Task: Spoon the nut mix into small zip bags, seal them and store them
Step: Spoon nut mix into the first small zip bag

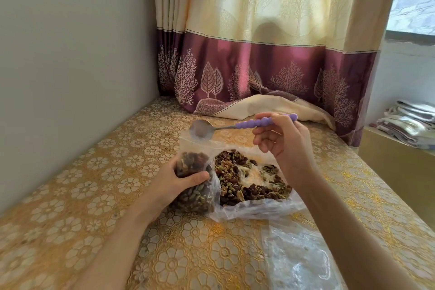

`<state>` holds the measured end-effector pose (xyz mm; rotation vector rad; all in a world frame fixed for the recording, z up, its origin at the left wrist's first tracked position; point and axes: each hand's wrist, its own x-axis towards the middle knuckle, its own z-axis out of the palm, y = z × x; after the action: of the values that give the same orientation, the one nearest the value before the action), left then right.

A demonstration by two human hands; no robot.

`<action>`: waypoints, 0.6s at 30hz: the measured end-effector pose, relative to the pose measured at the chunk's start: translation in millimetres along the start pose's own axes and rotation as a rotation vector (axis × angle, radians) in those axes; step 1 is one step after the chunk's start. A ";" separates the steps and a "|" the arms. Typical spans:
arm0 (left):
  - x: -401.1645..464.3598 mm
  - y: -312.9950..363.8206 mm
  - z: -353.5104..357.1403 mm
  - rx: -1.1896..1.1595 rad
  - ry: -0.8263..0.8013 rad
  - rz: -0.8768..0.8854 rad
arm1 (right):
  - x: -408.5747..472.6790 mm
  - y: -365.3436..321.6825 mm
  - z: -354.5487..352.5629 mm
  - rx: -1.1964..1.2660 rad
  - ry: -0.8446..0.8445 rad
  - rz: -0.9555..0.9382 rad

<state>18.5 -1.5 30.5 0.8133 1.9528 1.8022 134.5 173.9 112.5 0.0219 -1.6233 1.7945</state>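
Observation:
My left hand (175, 180) grips a small clear zip bag (195, 186) packed with dark nut mix, standing upright on the table. My right hand (284, 141) pinches the purple beaded handle of a metal spoon (202, 128). The spoon's bowl looks bare and hovers at the small bag's open mouth. Right beside the small bag lies a large open plastic bag (261, 209) holding the loose nut mix (247, 179), brown and green pieces spread around a bare patch in the middle.
The table (94, 183) wears a gold floral cloth and meets a grey wall on the left. More clear plastic bags (299, 261) lie at the front right. A cream and purple curtain (259, 66) hangs behind. Folded fabric (409, 125) is stacked at the far right.

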 end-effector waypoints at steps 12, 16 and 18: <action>1.0 1.8 0.5 -0.145 0.119 0.040 | -19.3 13.1 -56.9 -0.125 0.352 0.076; 2.8 -2.0 -0.3 -0.141 0.203 0.063 | -33.6 29.0 -68.6 -0.367 0.347 0.075; 3.5 -3.8 -0.6 -0.108 0.218 0.066 | -35.5 33.7 -69.2 -0.457 0.350 0.033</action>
<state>14.8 0.1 27.3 0.6788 1.9578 2.0928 174.1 218.9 52.5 -0.5005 -1.7338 1.3201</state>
